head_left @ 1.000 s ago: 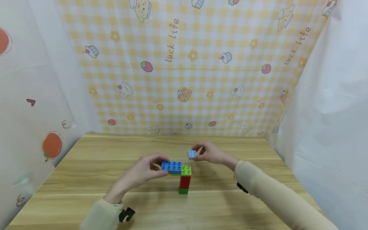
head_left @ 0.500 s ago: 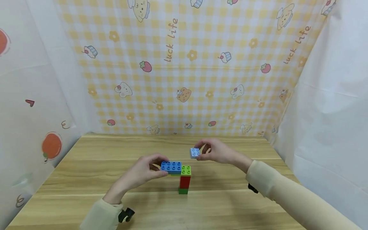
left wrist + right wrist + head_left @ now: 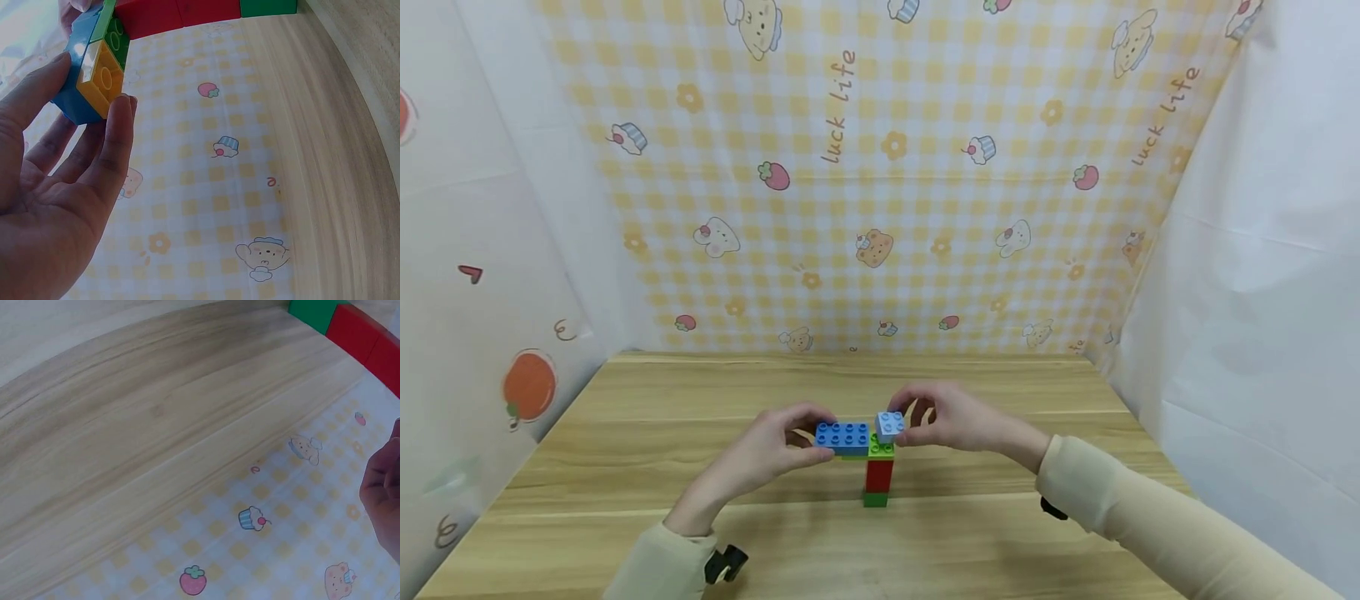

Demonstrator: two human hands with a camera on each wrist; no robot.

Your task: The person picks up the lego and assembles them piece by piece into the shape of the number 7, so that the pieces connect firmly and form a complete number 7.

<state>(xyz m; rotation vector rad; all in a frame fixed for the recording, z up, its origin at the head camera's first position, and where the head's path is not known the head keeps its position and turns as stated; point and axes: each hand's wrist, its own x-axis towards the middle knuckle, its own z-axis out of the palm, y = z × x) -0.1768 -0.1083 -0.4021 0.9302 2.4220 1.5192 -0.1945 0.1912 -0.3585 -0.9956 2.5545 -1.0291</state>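
A tower of toy building bricks stands on the table, with a dark green brick [image 3: 876,500] at the bottom, red bricks [image 3: 878,476] above it and a light green brick [image 3: 882,450] on top. A long blue brick [image 3: 842,435] juts out to the left at the top. My left hand [image 3: 778,440] grips its outer end; in the left wrist view a yellow brick [image 3: 102,80] sits under that end, beside the green one. My right hand [image 3: 951,415] pinches a small light blue brick [image 3: 890,425] over the light green studs. Whether it touches them I cannot tell.
The wooden table [image 3: 760,533] lies under the tower. Behind it hangs a yellow checked cloth [image 3: 917,200] with printed cartoons. White sheets [image 3: 1240,275] hang at both sides.
My right hand first drew slightly right with the light blue brick, then brought it left and down over the tower's top. My left hand has kept its grip on the long blue brick.
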